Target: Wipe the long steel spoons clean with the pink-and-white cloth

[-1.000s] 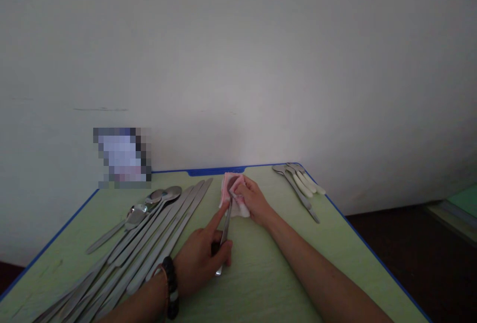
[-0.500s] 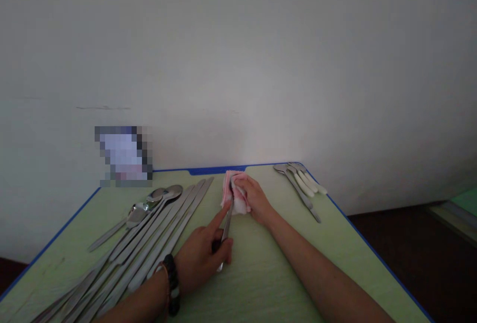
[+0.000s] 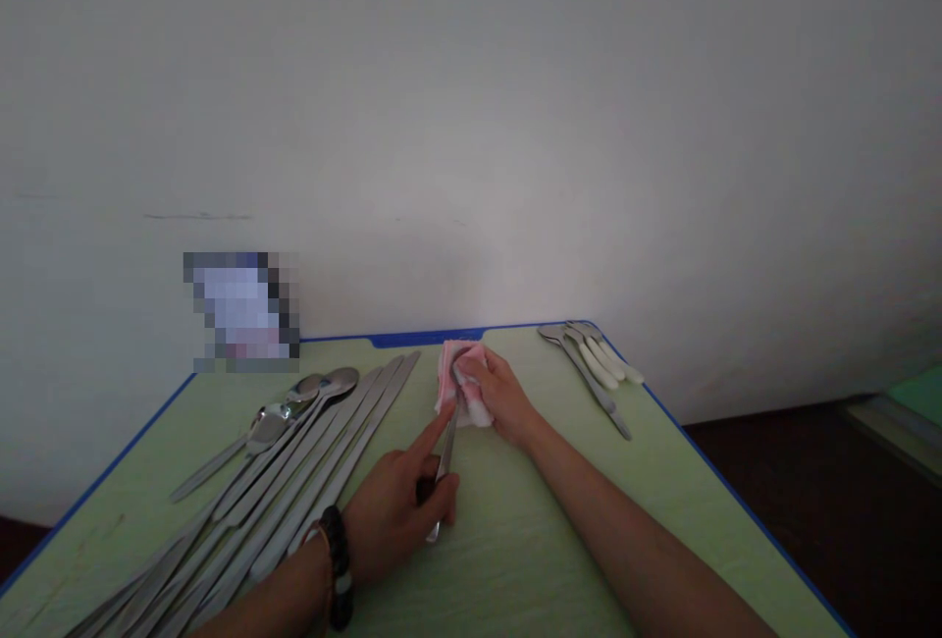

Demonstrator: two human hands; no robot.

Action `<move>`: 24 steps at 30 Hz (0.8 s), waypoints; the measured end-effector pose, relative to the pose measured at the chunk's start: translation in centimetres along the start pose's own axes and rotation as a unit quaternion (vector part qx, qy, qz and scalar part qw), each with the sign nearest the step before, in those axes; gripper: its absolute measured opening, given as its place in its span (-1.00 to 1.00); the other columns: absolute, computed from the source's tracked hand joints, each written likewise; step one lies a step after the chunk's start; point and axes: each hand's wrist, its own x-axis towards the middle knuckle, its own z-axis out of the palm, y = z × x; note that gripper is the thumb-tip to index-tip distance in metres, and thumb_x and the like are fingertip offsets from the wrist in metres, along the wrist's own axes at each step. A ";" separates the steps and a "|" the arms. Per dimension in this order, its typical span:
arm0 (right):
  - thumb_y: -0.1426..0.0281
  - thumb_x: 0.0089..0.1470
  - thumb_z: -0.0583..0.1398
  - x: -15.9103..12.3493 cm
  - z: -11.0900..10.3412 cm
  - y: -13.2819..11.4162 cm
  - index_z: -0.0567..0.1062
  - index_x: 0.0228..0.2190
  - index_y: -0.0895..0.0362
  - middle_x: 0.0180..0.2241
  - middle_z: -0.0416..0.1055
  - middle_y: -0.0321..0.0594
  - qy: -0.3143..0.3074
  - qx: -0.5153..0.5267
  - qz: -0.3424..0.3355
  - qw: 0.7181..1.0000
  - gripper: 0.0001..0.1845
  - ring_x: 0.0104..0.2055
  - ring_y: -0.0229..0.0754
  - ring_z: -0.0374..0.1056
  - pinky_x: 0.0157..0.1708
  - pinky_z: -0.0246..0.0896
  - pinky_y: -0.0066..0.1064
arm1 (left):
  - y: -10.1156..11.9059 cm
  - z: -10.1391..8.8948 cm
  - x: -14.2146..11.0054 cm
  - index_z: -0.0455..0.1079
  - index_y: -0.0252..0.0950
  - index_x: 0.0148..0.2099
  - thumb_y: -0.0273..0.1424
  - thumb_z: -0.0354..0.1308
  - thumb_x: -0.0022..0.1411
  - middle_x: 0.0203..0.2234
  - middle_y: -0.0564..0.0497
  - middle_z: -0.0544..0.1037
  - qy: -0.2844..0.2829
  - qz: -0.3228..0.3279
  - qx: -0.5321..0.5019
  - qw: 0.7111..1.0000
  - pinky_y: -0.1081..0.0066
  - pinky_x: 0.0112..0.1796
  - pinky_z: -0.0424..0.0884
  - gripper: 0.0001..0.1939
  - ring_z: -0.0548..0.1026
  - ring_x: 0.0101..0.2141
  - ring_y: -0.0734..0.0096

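Observation:
My left hand (image 3: 393, 505) is closed round the handle of a metal spoon (image 3: 445, 456), its index finger stretched along the handle towards a folded pink-and-white cloth (image 3: 445, 375). With its thumb on top, my right hand (image 3: 507, 400) grips the cloth against the spoon's bowl end, which lies on the cloth and is partly hidden. To the left of my hands, several long metal knives (image 3: 368, 437) and spoons (image 3: 342, 381) lie side by side, handles towards me. My left forearm crosses over some of their handles.
At the right back of the pale green table (image 3: 530, 540) lie a metal spoon (image 3: 593, 388) and several white-handled forks (image 3: 607, 363). A pixelated phone-like object (image 3: 242, 309) leans by the wall (image 3: 471, 128). A blue edge (image 3: 758, 520) borders the table.
My right thumb and the cloth have shifted slightly at the spoon's bowl end. My left hand keeps its hold on the handle, and the other cutlery stays put.

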 end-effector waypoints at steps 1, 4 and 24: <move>0.30 -0.15 0.18 0.0 0.0 0.0 0.38 -0.49 0.15 -0.60 0.26 -0.41 -0.001 -0.005 0.002 1.000 -0.83 -0.57 -0.38 0.09 -0.55 0.00 -0.52 | 0.0 0.0 0.0 -0.37 -0.37 0.32 -0.43 -0.06 0.20 -0.59 0.13 0.52 0.001 0.000 0.002 1.000 0.53 -0.51 0.26 -0.26 0.37 -0.61 0.51; 0.33 -0.16 0.18 0.1 0.0 0.0 0.37 -0.51 0.15 -0.61 0.25 -0.42 0.001 -0.014 0.002 1.000 -0.85 -0.58 -0.38 0.07 -0.56 -0.01 -0.52 | 0.0 0.0 0.0 -0.38 -0.38 0.32 -0.42 -0.06 0.20 -0.59 0.13 0.53 -0.001 -0.003 0.005 1.000 0.52 -0.51 0.26 -0.25 0.37 -0.62 0.51; 0.11 -0.15 0.21 -0.1 0.3 -0.2 0.39 -0.47 0.15 -0.58 0.33 -0.34 0.018 0.025 0.002 1.000 -0.65 -0.55 -0.33 0.17 -0.54 0.07 -0.49 | -0.5 0.1 0.0 -0.30 -0.28 0.32 -0.43 -0.06 0.23 -0.60 0.17 0.50 0.009 0.018 -0.016 1.000 0.56 -0.54 0.23 -0.30 0.34 -0.62 0.54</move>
